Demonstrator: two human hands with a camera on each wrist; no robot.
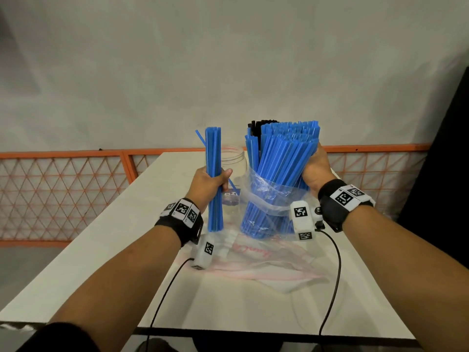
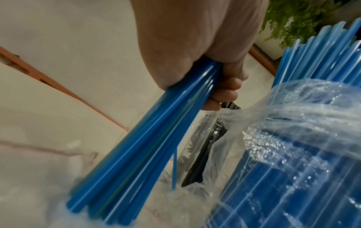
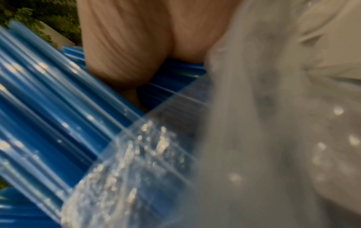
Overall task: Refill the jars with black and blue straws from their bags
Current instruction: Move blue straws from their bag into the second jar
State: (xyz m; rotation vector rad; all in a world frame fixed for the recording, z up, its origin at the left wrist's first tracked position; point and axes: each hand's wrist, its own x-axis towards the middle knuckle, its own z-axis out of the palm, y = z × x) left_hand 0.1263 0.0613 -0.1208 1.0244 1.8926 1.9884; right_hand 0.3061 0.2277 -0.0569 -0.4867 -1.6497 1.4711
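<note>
Blue straws, small bundle [image 1: 214,179]: held upright above the white table [image 1: 106,250], the left hand [image 1: 208,185] wrapped around its middle, fingers [image 2: 224,94] and thumb curled tight about it; straw ends roughly level at top and bottom. Blue straws, large bundle [image 1: 281,158]: standing on the table at centre right, lower half inside a clear plastic bag [image 1: 266,199] whose mouth is bunched down around the middle; upper half bare and fanned toward the right. The right hand [image 1: 314,168] grips this bundle from its right side near the top, palm against the straws; the right wrist view shows the heel of the hand pressed on the blue straws with the bag film just beside it, but the fingertips are hidden. Black straws [image 1: 256,128]: tips visible behind the large blue bundle; in the left wrist view they stand in clear plastic between the two blue bundles. Clear jar [image 1: 233,161]: open-mouthed, upright on the table behind the left hand, one loose blue straw [image 1: 200,139] leaning in it. Flat clear bag with pink printing [image 1: 266,265]: lying on the table in front of the bundles. Wrist bands with black-and-white markers and cables on both wrists. Orange mesh fence [image 1: 76,179] behind the table.
</note>
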